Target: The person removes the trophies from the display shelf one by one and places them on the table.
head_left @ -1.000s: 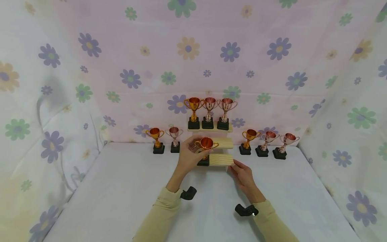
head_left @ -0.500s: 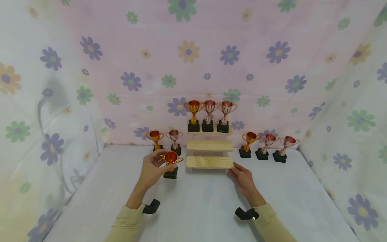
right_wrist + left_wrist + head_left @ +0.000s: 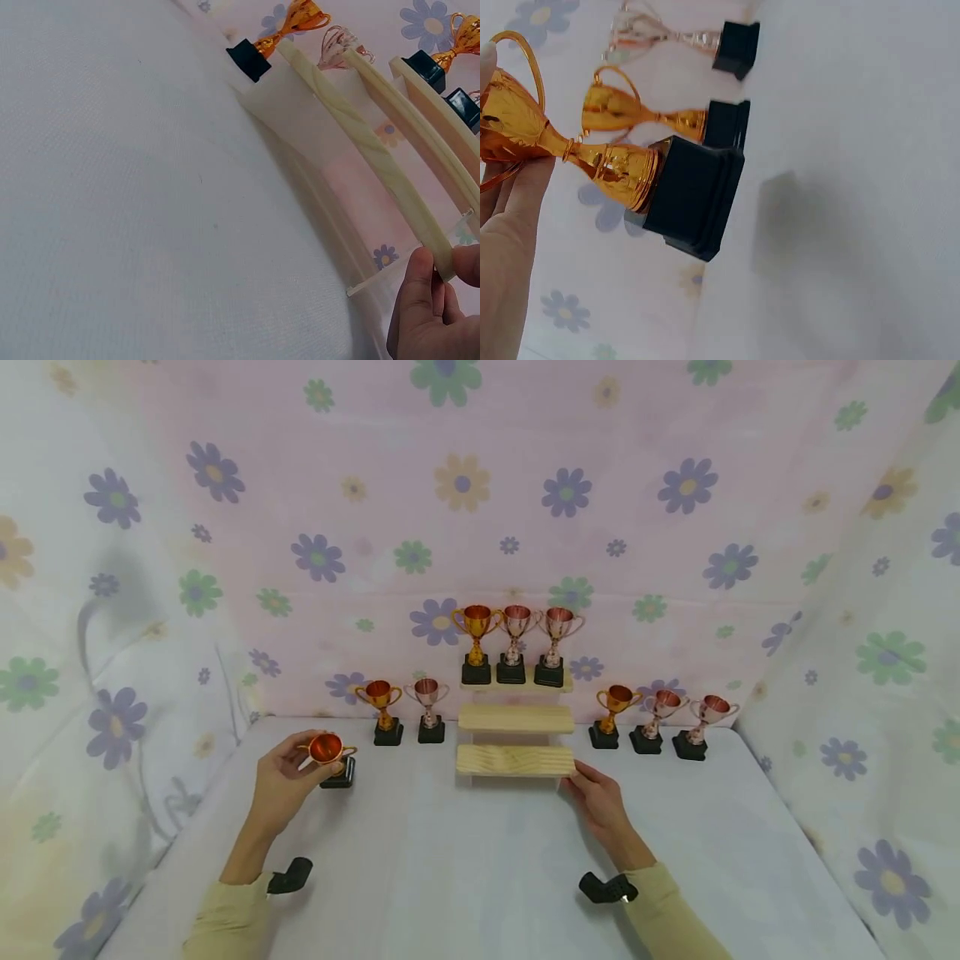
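At the left of the table, my left hand [image 3: 279, 785] grips a gold trophy cup [image 3: 327, 749] by its bowl, fingers behind and thumb in front. In the left wrist view its black base [image 3: 690, 196] hangs over the white cloth, with a shadow apart from it. My right hand [image 3: 602, 803] pinches the right end of the lowest board of a three-step wooden display stand [image 3: 516, 760]. The thumb and fingers [image 3: 420, 289] sit around that board's end in the right wrist view. Both lower boards of the stand are bare.
On the top step stand a gold trophy [image 3: 477, 643] and two rose-coloured ones [image 3: 516, 643]. A gold trophy [image 3: 384, 714] and a rose one [image 3: 430, 710] are left of the stand; three more trophies [image 3: 651, 718] line up at its right. Flowered cloth [image 3: 360, 568] hangs behind.
My left hand has carried the gold trophy off the stand's lowest step, leftward past the two left trophies. My right hand has stayed at the board's end.
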Demonstrator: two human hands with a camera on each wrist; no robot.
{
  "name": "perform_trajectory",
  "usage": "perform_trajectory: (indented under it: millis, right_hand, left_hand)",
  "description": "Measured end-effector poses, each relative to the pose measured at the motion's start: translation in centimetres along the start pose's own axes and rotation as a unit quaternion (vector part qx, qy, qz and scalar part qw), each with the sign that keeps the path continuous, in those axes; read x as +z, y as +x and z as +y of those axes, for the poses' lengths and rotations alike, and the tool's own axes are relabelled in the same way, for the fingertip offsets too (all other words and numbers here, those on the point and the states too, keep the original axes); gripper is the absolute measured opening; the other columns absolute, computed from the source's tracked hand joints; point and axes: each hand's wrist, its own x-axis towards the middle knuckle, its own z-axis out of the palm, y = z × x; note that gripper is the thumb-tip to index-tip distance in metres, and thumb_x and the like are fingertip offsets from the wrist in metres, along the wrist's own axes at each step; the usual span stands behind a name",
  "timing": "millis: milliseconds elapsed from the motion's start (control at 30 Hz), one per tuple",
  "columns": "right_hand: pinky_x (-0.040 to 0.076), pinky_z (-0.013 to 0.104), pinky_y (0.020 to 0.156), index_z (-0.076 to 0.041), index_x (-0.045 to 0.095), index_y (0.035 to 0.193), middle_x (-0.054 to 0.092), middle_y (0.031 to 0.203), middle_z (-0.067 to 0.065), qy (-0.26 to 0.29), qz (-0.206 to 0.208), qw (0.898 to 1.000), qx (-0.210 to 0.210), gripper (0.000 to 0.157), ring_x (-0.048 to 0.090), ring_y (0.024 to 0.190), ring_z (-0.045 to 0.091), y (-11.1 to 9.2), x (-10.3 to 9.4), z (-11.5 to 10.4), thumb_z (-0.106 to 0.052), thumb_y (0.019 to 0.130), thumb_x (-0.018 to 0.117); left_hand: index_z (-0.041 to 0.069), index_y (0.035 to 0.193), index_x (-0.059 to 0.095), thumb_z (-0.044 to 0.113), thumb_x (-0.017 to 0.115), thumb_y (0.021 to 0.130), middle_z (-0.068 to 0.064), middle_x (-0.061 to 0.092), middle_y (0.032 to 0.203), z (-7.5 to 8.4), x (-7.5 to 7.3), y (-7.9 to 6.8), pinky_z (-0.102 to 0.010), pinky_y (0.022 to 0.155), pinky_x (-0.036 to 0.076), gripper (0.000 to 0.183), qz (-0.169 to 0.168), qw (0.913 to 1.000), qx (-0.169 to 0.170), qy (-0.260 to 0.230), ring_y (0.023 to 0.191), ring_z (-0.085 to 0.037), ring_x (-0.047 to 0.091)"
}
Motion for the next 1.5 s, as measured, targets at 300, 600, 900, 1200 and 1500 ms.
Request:
perform_trajectory:
  millis: [300,600,900,1200,1500]
  right_hand:
    - [0.052,0.023,0.103,0.006,0.035,0.153,0.040,0.155,0.024,0.004,-0.002,1.000,0.004,0.049,0.059,0.112,0.009,0.0,0.0,-0.1,-0.005,0.107,0.047]
    - [0.052,0.020,0.102,0.005,0.034,0.155,0.039,0.156,0.023,0.010,-0.007,1.000,0.005,0.050,0.062,0.106,0.003,-0.2,-0.2,-0.3,-0.007,0.108,0.047]
    - [0.054,0.017,0.095,0.008,0.036,0.152,0.041,0.152,0.025,0.010,-0.002,1.000,-0.006,0.048,0.064,0.098,0.000,0.1,-0.2,0.4,-0.004,0.107,0.048]
    - [0.054,0.016,0.094,0.007,0.036,0.152,0.041,0.154,0.026,0.000,0.006,1.000,-0.004,0.048,0.063,0.100,-0.001,0.1,-0.2,0.6,-0.006,0.107,0.048]
    - [0.055,0.017,0.094,0.007,0.038,0.152,0.043,0.153,0.025,0.001,0.013,1.000,-0.008,0.048,0.063,0.106,0.004,0.2,-0.1,0.5,-0.005,0.107,0.048]
  left_hand:
    - [-0.008,0.131,0.059,-0.007,0.079,0.083,0.010,0.068,0.114,-2.3,-1.1,3.2,-0.013,0.089,0.054,0.052,0.075,0.9964,-0.037,0.010,0.103,-0.002,0.066]
    - [-0.005,0.133,0.058,0.006,0.079,0.088,0.009,0.064,0.110,-4.1,-0.7,7.0,-0.009,0.086,0.053,0.051,0.096,0.9895,-0.082,0.071,0.101,0.000,0.064]
    - [-0.008,0.140,0.050,0.004,0.071,0.094,0.005,0.058,0.116,-4.8,-1.8,9.5,-0.008,0.082,0.054,0.052,0.063,0.9891,-0.113,0.070,0.100,0.001,0.060]
    - [-0.004,0.143,0.047,0.009,0.071,0.096,0.003,0.055,0.120,-4.4,-2.1,10.2,-0.011,0.083,0.056,0.054,0.051,0.9893,-0.116,0.072,0.103,-0.003,0.059]
    - [0.001,0.146,0.043,0.011,0.069,0.098,0.004,0.054,0.124,-4.9,-2.1,10.6,-0.013,0.090,0.054,0.055,0.053,0.9863,-0.144,0.059,0.109,-0.006,0.055]
